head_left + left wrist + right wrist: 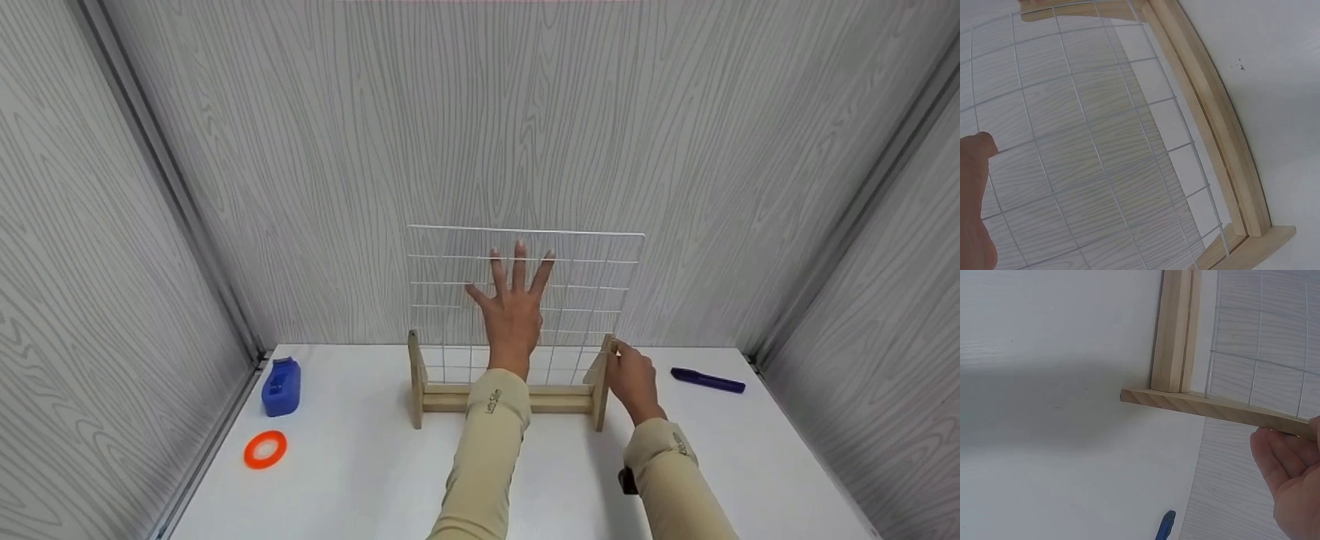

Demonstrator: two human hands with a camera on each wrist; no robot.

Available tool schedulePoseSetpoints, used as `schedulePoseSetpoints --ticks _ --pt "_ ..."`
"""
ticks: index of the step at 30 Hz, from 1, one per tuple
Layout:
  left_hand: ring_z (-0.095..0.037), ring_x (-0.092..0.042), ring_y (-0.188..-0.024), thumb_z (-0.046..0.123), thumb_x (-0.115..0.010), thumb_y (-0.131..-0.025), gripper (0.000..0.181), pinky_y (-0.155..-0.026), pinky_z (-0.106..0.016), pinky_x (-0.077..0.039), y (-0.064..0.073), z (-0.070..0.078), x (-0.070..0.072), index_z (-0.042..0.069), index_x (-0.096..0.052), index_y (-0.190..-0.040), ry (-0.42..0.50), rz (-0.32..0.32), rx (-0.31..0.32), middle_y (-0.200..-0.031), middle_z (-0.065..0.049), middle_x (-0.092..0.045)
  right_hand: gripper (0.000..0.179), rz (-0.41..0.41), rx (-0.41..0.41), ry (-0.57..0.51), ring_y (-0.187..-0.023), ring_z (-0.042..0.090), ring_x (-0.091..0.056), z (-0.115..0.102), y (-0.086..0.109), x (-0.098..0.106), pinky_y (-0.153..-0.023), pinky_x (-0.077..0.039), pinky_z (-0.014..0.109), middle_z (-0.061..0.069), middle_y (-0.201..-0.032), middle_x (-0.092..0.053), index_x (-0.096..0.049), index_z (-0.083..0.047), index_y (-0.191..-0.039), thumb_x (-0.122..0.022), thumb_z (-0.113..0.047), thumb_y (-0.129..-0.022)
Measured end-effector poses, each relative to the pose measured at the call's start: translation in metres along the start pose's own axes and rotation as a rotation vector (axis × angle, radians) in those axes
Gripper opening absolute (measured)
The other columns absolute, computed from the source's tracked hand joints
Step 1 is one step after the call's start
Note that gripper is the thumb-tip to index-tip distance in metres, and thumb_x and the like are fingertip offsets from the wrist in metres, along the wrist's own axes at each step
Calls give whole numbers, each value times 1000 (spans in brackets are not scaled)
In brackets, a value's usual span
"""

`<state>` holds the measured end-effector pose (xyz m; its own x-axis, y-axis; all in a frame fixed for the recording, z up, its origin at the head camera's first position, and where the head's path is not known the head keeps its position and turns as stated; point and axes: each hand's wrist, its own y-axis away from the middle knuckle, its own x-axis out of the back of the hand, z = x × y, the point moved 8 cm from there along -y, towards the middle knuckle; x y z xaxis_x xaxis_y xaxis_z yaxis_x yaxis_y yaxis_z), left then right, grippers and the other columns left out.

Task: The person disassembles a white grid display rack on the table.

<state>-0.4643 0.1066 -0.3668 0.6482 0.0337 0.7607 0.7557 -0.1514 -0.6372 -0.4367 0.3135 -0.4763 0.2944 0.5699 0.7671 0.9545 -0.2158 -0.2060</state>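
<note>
A white wire grid panel stands upright in a wooden stand with a side piece at each end. My left hand lies against the grid near its middle, fingers straight and spread, the fingertips near the upper wires. In the left wrist view, the thumb touches a wire. My right hand holds the stand's right side piece near its upper end. From the right wrist view, its fingers bend against the board's outer face, while the thumb is mostly cut off at the frame edge.
On the white table, a blue plastic object and an orange ring lie to the left. A slim dark blue tool lies to the right. Grey wood-patterned walls enclose the back and sides.
</note>
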Motion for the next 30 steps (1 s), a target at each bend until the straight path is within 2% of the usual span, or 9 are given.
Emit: schedulePoseSetpoints --ticks 6,11,16,23,30 --pt "-43 -15 -156 57 -75 -85 109 -97 -74 -45 -1 -3 1 44 1 -162 19 -10 -2 -173 -7 -4 38 30 11 -12 -110 43 -69 -1 1 2 -93 -55 57 28 -120 -70 -60 5 -134 -45 -17 -106" --pt "-43 -14 -156 54 -71 -89 102 -98 -74 -44 -3 -5 3 44 -1 -162 36 -28 -5 -173 -6 -5 37 36 24 -9 -106 41 -71 -1 0 1 -90 -56 56 26 -116 -72 -61 5 -131 -46 -16 -106" --pt "-42 -15 -156 52 -68 -92 98 -99 -74 -44 -7 -8 7 44 1 -162 28 -19 1 -173 -6 -5 35 49 29 6 -102 41 -71 -1 -1 1 -88 -56 57 26 -111 -73 -63 5 -128 -46 -16 -105" --pt "-41 -19 -155 58 -72 -86 110 -98 -74 -44 -11 -11 11 43 7 -161 13 -10 9 -173 -7 -7 35 57 40 21 -102 43 -71 -2 -2 1 -87 -55 58 28 -110 -72 -64 7 -124 -46 -16 -105" --pt "-42 -15 -156 58 -72 -86 112 -99 -74 -44 -10 -11 12 43 11 -161 15 -10 7 -173 -7 -4 33 64 46 11 -99 43 -71 -2 0 0 -85 -55 58 27 -108 -73 -65 6 -123 -48 -16 -105"
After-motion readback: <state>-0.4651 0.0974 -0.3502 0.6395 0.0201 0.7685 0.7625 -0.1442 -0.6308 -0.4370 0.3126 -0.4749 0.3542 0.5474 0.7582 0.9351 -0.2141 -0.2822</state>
